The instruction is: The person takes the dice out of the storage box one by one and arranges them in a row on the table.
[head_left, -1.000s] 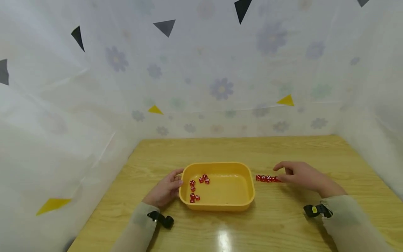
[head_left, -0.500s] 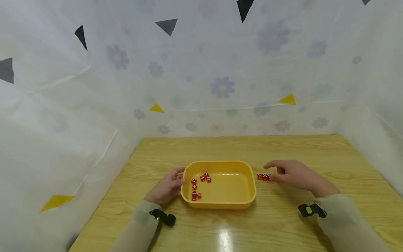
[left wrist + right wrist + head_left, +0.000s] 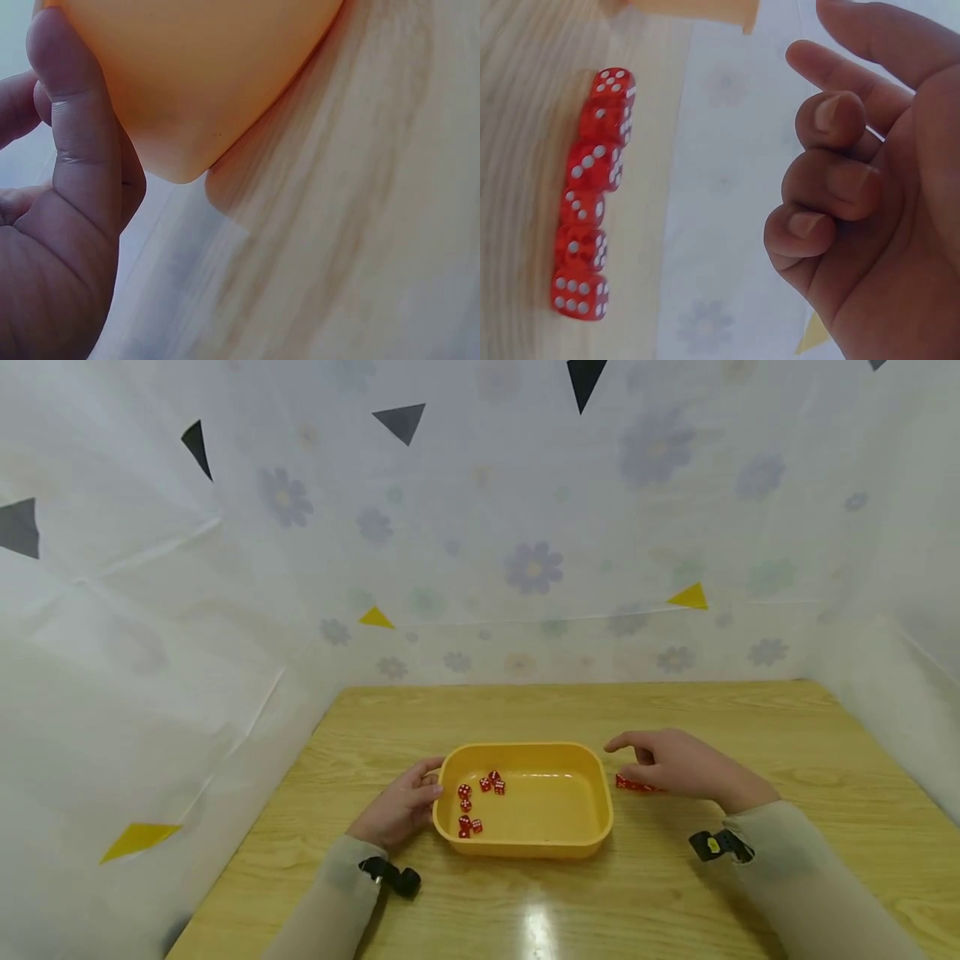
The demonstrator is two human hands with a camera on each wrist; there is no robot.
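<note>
- A pale sheet printed with faint flowers (image 3: 533, 567) hangs around the workspace on three sides, with black and yellow paper triangles (image 3: 689, 597) stuck to it.
- Below it lies a light wooden surface (image 3: 525, 714) with visible grain and a bright glare spot at the near edge.
- A yellow tray (image 3: 525, 845) with rounded corners sits in the middle of the surface.
- Loose red dice (image 3: 480, 802) with white pips lie scattered in the tray's left half.
- The left hand (image 3: 397, 810) rests against the tray's left end; in the left wrist view the thumb (image 3: 79, 127) lies flat along the tray's outer wall (image 3: 202, 67), and the fingers are curled loosely beside the rim.
- A row of red dice (image 3: 633, 784) lies on the surface just beside the tray's right end; the right wrist view shows six of them (image 3: 591, 195) lined up face to face in a straight line.
- The right hand (image 3: 675, 766) hovers over that row, palm down, covering its right part in the head view.
- Its fingers (image 3: 832, 180) are loosely bent and apart from the thumb, holding nothing; the right wrist view shows a clear gap between them and the dice.
- The forefinger points towards the tray's far right corner.
- Each wrist carries a small black camera (image 3: 396, 879) strapped over a pale sleeve (image 3: 806, 877); the right one bears a yellow mark.
</note>
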